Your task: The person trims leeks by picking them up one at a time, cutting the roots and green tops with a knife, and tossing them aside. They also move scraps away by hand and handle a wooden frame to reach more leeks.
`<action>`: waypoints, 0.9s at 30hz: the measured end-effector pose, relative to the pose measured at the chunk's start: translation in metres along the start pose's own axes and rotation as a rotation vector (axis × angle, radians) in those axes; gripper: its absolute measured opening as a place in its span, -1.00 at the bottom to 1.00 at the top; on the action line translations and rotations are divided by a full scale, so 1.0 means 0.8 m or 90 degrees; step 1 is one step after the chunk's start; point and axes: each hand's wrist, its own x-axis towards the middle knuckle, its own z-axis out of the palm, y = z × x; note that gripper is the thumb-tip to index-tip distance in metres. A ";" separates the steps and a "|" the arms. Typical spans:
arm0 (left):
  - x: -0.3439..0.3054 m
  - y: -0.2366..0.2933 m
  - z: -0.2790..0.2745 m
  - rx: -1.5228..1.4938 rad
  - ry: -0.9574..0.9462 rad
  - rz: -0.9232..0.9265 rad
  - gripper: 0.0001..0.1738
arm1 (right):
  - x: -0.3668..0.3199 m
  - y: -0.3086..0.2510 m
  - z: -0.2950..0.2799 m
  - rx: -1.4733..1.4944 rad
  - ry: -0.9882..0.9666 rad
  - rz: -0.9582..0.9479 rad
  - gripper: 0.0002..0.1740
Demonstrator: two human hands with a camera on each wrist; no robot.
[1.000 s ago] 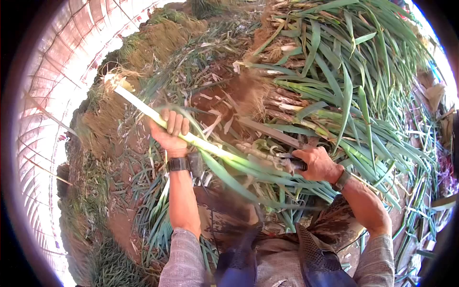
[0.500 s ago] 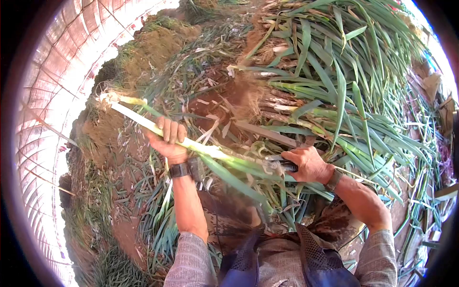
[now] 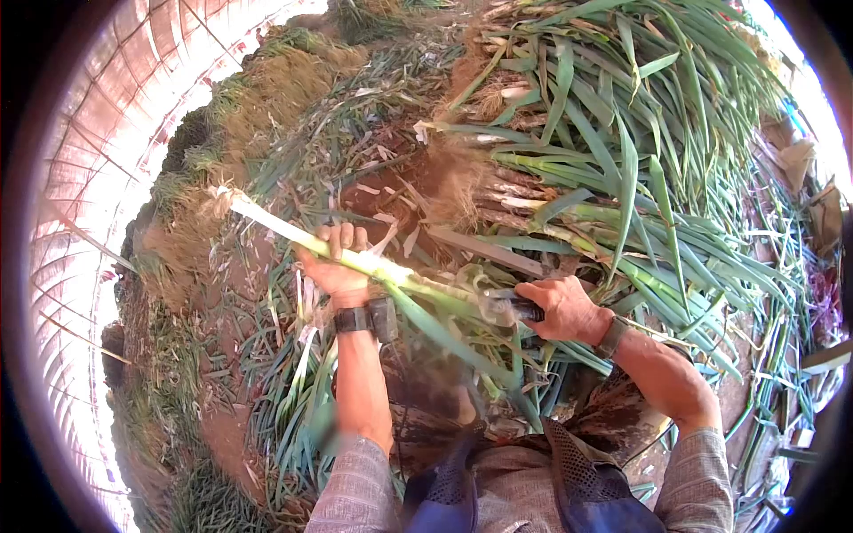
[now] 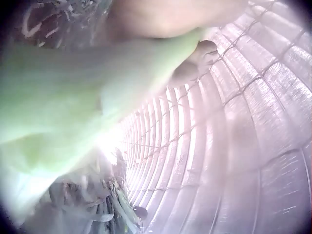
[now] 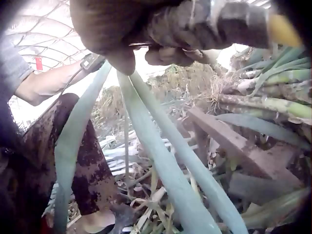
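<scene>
My left hand (image 3: 339, 274) grips a long green onion (image 3: 274, 222), its white root end pointing up and left. In the left wrist view the pale green stalk (image 4: 73, 102) fills the left side, below a blurred finger (image 4: 170, 17). My right hand (image 3: 570, 309) grips a dark-handled tool (image 3: 528, 308) against the onion's leafy part; the contact there is blurred. The right wrist view has the hand (image 5: 105, 31) round a wrapped handle (image 5: 219, 24) with a yellow end. Long leaves (image 5: 151, 131) hang below that hand.
A large pile of green onions (image 3: 657, 133) lies at the upper right, roots facing left. Near it is a wooden bar (image 3: 489, 251). Loose leaves and scraps (image 3: 311, 355) cover the ground, and ribbed sheeting (image 3: 89, 204) curves along the left.
My left hand has shifted right and slightly down with the onion, whose root end has swung the same way after first drifting left. The right hand has moved slightly left with the tool.
</scene>
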 end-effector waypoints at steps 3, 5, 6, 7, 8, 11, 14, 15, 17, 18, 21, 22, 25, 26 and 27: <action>0.000 -0.010 0.001 0.005 0.016 -0.024 -0.40 | 0.001 0.001 0.000 0.006 0.010 -0.047 -0.55; 0.002 -0.017 -0.004 0.001 0.035 -0.041 -0.36 | 0.001 0.004 0.003 0.016 -0.005 -0.002 -0.55; 0.003 -0.016 -0.004 0.003 0.009 -0.060 -0.34 | 0.000 0.005 0.003 0.014 -0.004 0.000 -0.55; 0.003 -0.019 -0.004 0.001 0.009 -0.060 -0.34 | 0.000 0.007 0.003 0.008 -0.010 0.012 -0.55; 0.001 -0.022 -0.004 0.015 0.031 -0.042 -0.34 | 0.000 0.008 0.004 0.002 -0.016 0.023 -0.55; -0.002 -0.031 0.008 0.035 0.060 -0.023 -0.34 | -0.001 0.015 0.009 0.031 0.005 0.023 -0.53; 0.002 -0.040 0.013 0.032 0.031 -0.040 -0.34 | -0.001 0.014 0.007 0.053 -0.006 0.022 -0.51; 0.004 -0.043 0.020 0.026 -0.002 -0.056 -0.34 | -0.001 0.013 0.008 0.051 -0.005 0.024 -0.51; 0.002 -0.058 0.034 0.038 0.020 -0.043 -0.35 | 0.003 0.009 0.013 0.132 0.036 0.021 -0.49; 0.002 -0.066 0.042 0.016 0.059 -0.032 -0.36 | 0.007 0.003 0.011 0.148 0.007 0.050 -0.44; 0.004 -0.088 0.050 -0.030 0.051 -0.053 -0.40 | 0.018 -0.006 0.012 0.143 0.053 0.047 -0.44; 0.003 -0.097 0.055 -0.061 0.042 -0.067 -0.40 | 0.021 -0.009 0.011 0.152 0.063 0.049 -0.43; 0.001 -0.113 0.076 -0.130 0.000 -0.104 -0.36 | 0.026 -0.010 0.014 0.157 0.058 0.094 -0.42; -0.007 -0.122 0.095 -0.015 0.070 -0.098 -0.34 | 0.027 -0.007 0.017 0.183 0.068 0.097 -0.42; -0.013 -0.128 0.109 0.102 0.139 -0.090 -0.31 | 0.029 -0.009 0.012 0.183 0.069 0.098 -0.42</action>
